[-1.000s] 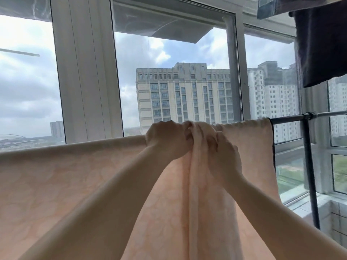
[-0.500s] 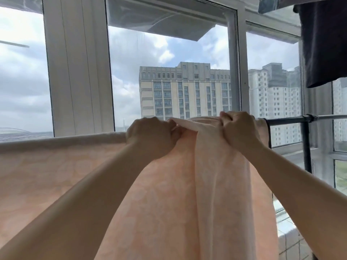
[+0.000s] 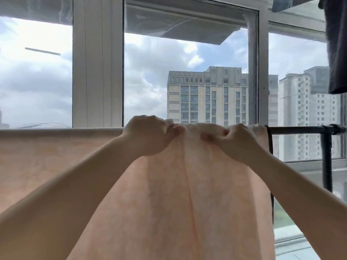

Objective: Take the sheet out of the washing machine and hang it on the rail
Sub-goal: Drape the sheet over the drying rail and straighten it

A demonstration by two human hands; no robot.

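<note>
Now two closed grips, left hand (image 3: 148,135) and right hand (image 3: 237,141), on one sheet (image 3: 187,203) over one rail (image 3: 296,130).

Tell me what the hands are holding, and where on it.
Both the left hand and right hand pinch the peach sheet at its top fold over the rail.

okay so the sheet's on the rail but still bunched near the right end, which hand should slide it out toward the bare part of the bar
The right hand, probably. It grips the sheet nearest its edge, right beside the bare stretch of rail. The left hand sits further from that end and could hold the fabric in place.
</note>
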